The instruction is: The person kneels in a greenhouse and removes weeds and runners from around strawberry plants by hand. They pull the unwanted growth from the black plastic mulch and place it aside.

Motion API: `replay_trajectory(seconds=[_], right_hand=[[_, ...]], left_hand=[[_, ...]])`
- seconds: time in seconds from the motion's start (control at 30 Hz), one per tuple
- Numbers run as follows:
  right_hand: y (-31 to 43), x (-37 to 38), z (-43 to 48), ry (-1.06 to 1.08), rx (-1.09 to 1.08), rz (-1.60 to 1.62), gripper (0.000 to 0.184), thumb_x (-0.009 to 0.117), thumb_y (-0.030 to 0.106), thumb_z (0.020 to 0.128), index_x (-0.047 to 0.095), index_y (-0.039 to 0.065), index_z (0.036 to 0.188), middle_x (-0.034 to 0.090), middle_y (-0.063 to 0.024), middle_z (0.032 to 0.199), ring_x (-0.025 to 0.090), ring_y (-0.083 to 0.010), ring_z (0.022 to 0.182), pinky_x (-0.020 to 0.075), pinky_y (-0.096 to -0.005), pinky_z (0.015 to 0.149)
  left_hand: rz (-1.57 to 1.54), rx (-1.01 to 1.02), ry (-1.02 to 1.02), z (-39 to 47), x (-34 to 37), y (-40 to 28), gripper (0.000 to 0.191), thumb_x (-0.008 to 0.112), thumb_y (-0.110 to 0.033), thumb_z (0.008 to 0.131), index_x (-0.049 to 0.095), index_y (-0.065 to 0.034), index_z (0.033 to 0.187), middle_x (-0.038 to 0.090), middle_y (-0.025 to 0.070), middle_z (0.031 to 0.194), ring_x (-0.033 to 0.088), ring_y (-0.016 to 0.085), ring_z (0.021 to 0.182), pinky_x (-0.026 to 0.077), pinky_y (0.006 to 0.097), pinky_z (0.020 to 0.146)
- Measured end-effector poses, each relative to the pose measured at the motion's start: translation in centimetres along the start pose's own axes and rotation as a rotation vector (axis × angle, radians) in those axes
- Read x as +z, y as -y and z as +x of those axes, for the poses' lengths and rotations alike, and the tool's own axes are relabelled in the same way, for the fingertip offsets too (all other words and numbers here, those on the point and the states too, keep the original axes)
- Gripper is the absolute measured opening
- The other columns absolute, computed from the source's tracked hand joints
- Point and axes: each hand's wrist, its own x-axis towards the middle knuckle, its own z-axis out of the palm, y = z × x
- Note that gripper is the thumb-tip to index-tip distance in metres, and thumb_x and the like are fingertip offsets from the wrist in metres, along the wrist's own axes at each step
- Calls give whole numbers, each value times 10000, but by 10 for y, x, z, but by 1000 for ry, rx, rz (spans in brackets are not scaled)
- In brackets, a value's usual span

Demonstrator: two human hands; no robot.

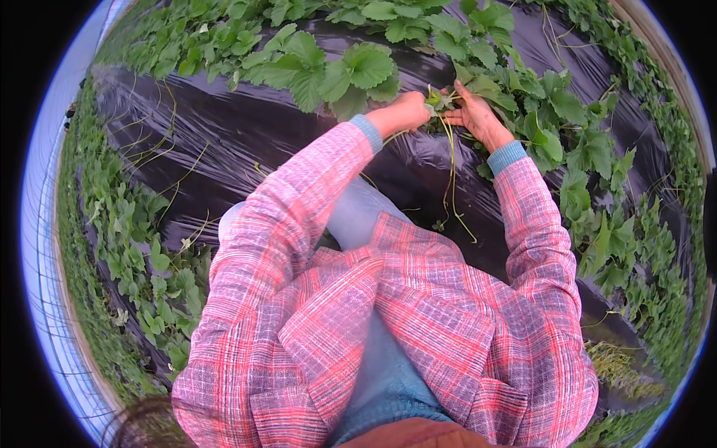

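Observation:
Both my hands are at the base of a strawberry plant (pixel 498 84) growing through black plastic mulch film (pixel 257 123). My left hand (pixel 408 112) is curled closed around thin green stems at the plant's left side; its fingertips are partly hidden. Facing it from the right, my right hand (pixel 476 115) has its thumb raised and its fingers reaching among the stems and small leaves; whether it pinches one is unclear. Long thin runners (pixel 451 168) hang down from between the hands onto the film. Broad strawberry leaves (pixel 358 70) stand just left of and above my left hand.
More strawberry rows (pixel 134 263) run along the left, with others at the top and right. Loose runners (pixel 173 129) lie over the film at left. A heap of pale, yellowish-green plant strands (pixel 622 369) lies at lower right. My bent knee (pixel 358 213) is close below the hands.

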Motion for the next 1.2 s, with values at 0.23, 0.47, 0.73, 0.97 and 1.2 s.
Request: replay_trajectory(seconds=[0.23, 0.47, 0.73, 0.97, 1.2], right_hand=[[-7, -5, -3, 85, -71, -47, 432, 577, 355, 869, 506, 11, 1121, 583, -95, 1063, 624, -230, 826, 525, -331, 725], [-44, -32, -33, 347, -194, 133, 300, 551, 172, 887, 518, 42, 1156, 560, -89, 1136, 588, -190, 951, 498, -322, 782], [-55, -30, -2, 289, -414, -206, 281, 513, 156, 895, 527, 47, 1154, 563, -92, 1143, 561, -212, 998, 471, -343, 821], [-72, -12, 18, -217, -878, -1294, 298, 462, 171, 910, 500, 41, 1176, 553, -130, 1145, 535, -261, 1047, 436, -371, 877], [-48, -5, 56, -234, -473, -1541, 294, 468, 197, 864, 542, 74, 1120, 544, -176, 1146, 477, -355, 1095, 356, -437, 938]], left_hand=[[107, 174, -330, 13, 27, 30, 224, 574, -72, 707, 621, 50, 888, 642, 193, 738, 650, 251, 660, 495, 368, 629], [354, 221, -336, 7, 19, 33, 364, 617, -392, 729, 656, -44, 830, 636, 205, 828, 622, 354, 782, 487, 420, 682], [541, 432, -405, 15, 16, 33, 225, 506, -226, 790, 658, -61, 805, 644, 171, 818, 616, 373, 767, 489, 444, 665], [481, 660, -255, 44, 11, 91, 244, 485, -257, 840, 596, -86, 975, 615, 124, 973, 600, 281, 848, 476, 365, 734], [850, 933, -929, 70, 30, 119, 274, 443, -276, 888, 534, -62, 1034, 568, 94, 1014, 538, 199, 944, 425, 303, 824]])
